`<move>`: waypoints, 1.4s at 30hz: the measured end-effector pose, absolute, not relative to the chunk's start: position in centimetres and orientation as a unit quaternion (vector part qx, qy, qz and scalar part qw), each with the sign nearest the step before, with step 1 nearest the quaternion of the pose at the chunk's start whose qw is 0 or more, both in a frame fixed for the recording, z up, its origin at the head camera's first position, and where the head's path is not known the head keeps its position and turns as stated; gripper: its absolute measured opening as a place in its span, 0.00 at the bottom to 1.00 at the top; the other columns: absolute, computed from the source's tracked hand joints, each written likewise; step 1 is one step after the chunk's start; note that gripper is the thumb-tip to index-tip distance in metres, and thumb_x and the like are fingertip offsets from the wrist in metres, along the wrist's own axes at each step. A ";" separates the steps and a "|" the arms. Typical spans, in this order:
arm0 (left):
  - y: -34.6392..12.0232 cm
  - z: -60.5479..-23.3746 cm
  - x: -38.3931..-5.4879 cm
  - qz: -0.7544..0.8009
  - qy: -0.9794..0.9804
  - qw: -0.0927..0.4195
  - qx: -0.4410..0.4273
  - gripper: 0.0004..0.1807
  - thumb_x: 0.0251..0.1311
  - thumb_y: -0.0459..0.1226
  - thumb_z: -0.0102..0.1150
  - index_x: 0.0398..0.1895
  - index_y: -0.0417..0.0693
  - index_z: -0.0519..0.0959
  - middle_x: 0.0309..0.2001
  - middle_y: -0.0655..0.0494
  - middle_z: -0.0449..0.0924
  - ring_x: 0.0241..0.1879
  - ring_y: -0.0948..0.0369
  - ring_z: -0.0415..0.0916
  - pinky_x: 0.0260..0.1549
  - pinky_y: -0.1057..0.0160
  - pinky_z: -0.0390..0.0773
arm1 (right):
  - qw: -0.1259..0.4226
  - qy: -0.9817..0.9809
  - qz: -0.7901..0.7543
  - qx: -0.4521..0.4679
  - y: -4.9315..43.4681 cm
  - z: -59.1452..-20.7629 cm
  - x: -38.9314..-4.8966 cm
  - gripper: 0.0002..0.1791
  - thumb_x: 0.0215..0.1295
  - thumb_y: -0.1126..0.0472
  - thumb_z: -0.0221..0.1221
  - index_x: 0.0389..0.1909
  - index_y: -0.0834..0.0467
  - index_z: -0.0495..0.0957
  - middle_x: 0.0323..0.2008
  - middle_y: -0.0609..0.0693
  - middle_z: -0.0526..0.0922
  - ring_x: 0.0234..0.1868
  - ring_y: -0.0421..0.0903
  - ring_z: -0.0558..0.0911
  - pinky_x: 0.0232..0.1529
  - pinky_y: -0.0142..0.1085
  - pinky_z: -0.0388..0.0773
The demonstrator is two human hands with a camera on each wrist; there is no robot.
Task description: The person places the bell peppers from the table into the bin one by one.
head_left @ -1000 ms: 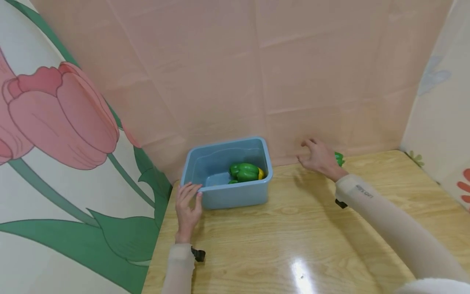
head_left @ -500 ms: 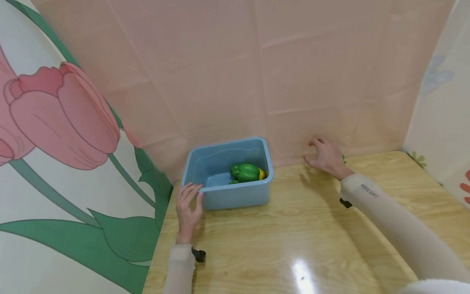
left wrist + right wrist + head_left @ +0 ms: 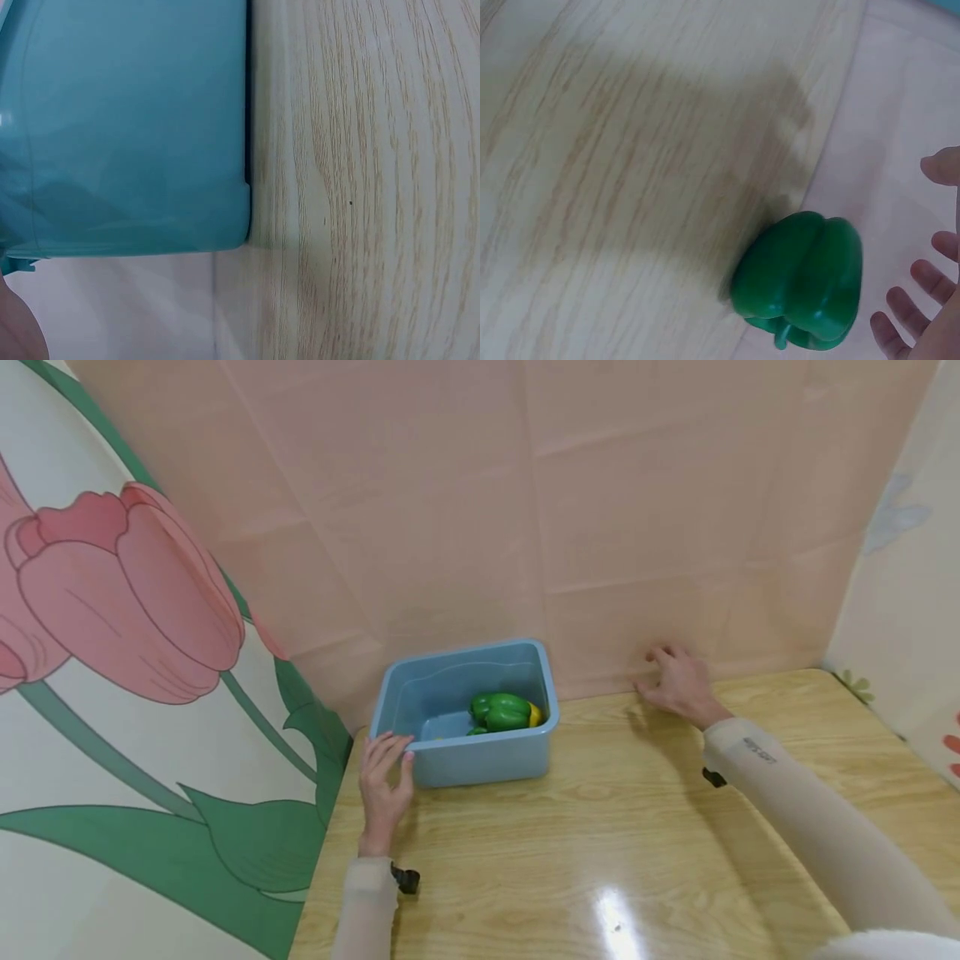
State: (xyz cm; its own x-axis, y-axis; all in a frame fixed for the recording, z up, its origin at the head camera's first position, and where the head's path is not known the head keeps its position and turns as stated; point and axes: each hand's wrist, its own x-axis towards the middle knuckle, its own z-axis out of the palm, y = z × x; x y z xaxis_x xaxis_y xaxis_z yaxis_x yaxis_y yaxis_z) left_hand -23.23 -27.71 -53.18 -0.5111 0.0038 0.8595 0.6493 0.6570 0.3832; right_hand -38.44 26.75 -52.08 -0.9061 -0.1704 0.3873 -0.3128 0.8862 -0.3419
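A blue plastic bin [image 3: 480, 764] stands at the back left of the table. Inside it, at the right end, lies a green bell pepper [image 3: 504, 713] with a bit of something yellow [image 3: 535, 716] beside it. My left hand [image 3: 386, 789] grips the bin's front left corner, fingers over the rim. My right hand [image 3: 681, 683] hovers near the back edge, fingers spread and slightly bent, holding nothing. Below it, another green bell pepper [image 3: 802, 281] sits on the table in the right wrist view, apart from the fingers; the hand hides it in the head view.
The wooden table [image 3: 585, 827] runs back to a creased pink sheet [image 3: 630, 510] hanging behind it. A wall with painted tulips [image 3: 127, 593] borders the left side, and a pale wall [image 3: 907, 610] the right.
My right hand has moved to the right, over the second pepper, which is now covered in the head view. The left hand and the bin have stayed in place.
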 end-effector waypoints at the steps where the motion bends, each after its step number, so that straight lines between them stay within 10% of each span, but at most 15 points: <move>1: -27.7 -53.2 -23.2 -0.359 -0.792 0.449 -0.207 0.16 0.66 0.26 0.68 0.54 0.49 0.90 0.50 0.46 0.89 0.62 0.42 0.79 0.75 0.26 0.56 | 0.175 -0.957 0.194 0.125 26.9 -52.2 -38.4 0.32 0.62 0.50 0.73 0.58 0.69 0.78 0.63 0.69 0.75 0.55 0.73 0.78 0.51 0.67 0.76; 14: -27.6 -53.0 -23.1 -0.361 -0.795 0.445 -0.201 0.15 0.67 0.28 0.68 0.54 0.49 0.90 0.51 0.46 0.89 0.63 0.43 0.79 0.77 0.30 0.56 | 0.128 -0.974 0.169 0.082 28.4 -52.8 -38.1 0.38 0.65 0.46 0.69 0.66 0.68 0.73 0.71 0.73 0.66 0.65 0.80 0.68 0.61 0.76 0.67; 42: -27.6 -53.1 -23.2 -0.361 -0.794 0.447 -0.199 0.15 0.67 0.28 0.68 0.54 0.49 0.90 0.50 0.46 0.90 0.63 0.43 0.79 0.76 0.28 0.56 | 0.063 -0.973 0.217 0.037 29.5 -54.6 -37.9 0.42 0.67 0.44 0.67 0.70 0.68 0.66 0.70 0.75 0.60 0.53 0.78 0.69 0.41 0.69 0.74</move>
State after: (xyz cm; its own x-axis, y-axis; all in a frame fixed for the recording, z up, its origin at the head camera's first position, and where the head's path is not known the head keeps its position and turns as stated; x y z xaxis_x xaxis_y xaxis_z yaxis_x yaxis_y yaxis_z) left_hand -23.24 -27.60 -53.10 -0.5224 -0.0069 0.8527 0.6378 0.6606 0.3960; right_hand -37.87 29.54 -54.58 -0.9893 -0.0456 0.1386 -0.1001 0.9030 -0.4178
